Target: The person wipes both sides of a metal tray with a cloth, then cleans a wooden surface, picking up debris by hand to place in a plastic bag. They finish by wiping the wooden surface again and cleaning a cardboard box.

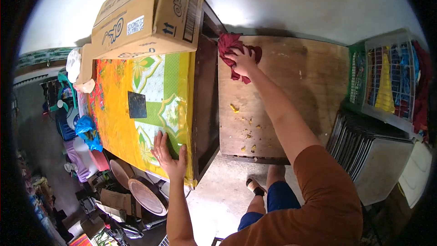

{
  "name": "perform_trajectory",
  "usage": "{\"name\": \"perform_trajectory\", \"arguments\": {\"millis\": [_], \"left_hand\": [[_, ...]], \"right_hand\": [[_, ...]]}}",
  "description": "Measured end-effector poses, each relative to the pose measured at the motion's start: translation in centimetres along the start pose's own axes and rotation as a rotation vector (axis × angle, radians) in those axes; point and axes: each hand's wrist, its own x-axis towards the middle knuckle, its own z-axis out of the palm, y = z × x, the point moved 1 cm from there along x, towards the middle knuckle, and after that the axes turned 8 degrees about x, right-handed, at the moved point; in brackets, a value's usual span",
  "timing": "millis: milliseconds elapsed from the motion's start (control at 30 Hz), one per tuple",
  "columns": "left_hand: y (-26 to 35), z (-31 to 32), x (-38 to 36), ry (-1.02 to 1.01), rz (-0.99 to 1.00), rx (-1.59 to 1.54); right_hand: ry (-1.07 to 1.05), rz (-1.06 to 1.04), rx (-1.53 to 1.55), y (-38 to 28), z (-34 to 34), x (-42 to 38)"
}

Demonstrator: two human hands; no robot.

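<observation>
My right hand [244, 61] presses a crumpled dark red cloth [230, 45] onto the wooden tabletop [291, 86], at its far left corner by the wall. Yellow crumbs [248, 135] and a larger yellow scrap [234, 108] lie on the wood nearer to me. My left hand [170, 157] rests with spread fingers on the patterned yellow and green cover [118, 132] of the higher surface to the left, holding nothing. A dark square patch [137, 105] shows on that cover, beyond my left hand.
A large cardboard box [150, 16] stands on the covered surface at the back. Right of the wooden tabletop are a clear plastic crate [389, 79] and stacked trays [380, 164]. Round wooden-looking items [148, 196] and a blue bag [88, 132] sit at the lower left.
</observation>
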Motion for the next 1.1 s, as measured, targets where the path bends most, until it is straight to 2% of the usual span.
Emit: {"name": "perform_trajectory", "arguments": {"millis": [133,300,400,433,500,600,667,767,800,867,933,967,1000,1067,1100], "left_hand": [[0.0,-0.1,-0.1,0.004,-0.016,-0.007],[-0.3,0.0,-0.3,0.007,-0.032,-0.028],[-0.5,0.1,-0.4,0.001,-0.038,-0.009],[-0.3,-0.1,-0.3,-0.003,-0.045,-0.023],[-0.2,-0.1,-0.3,-0.005,-0.054,-0.020],[0.1,-0.2,-0.3,0.000,-0.060,-0.012],[0.2,-0.4,-0.2,0.005,-0.066,-0.008],[0.5,-0.2,-0.2,0.008,-0.076,-0.012],[0.4,-0.1,-0.2,0.008,-0.075,-0.009],[0.1,-0.1,-0.4,0.006,-0.067,-0.003],[0.1,-0.1,-0.3,0.020,-0.053,-0.013],[0.2,-0.2,-0.3,0.021,-0.059,-0.013],[0.2,-0.1,-0.3,0.028,-0.059,-0.019],[-0.3,0.1,-0.5,0.039,-0.050,-0.026],[-0.4,0.1,-0.6,0.056,-0.042,-0.019]], "right_hand": [[-0.149,-0.238,-0.007,-2.0,4.0,-5.8],[-0.273,-0.400,0.074,-4.1,7.4,-15.4],[-0.121,-0.247,0.465,-3.3,5.8,-18.0],[0.044,-0.327,0.526,-2.3,4.7,-18.4],[0.191,-0.197,0.696,-1.4,-1.1,-19.3],[0.326,-0.101,0.344,6.4,-6.6,-18.4],[0.410,0.106,0.347,14.7,-7.2,-17.2],[0.513,0.668,-0.028,13.4,-7.2,-16.7],[0.397,0.744,-0.098,11.4,-7.0,-16.0],[0.388,0.723,-0.096,8.9,-4.2,-15.2],[0.208,0.576,-0.148,3.9,-1.7,-16.5],[0.254,0.435,-0.121,4.1,2.6,-17.0],[0.083,0.386,-0.089,0.8,2.7,-18.5],[0.004,0.235,0.066,-2.0,5.6,-20.9],[0.095,0.181,0.182,-1.9,5.9,-21.5]]}}
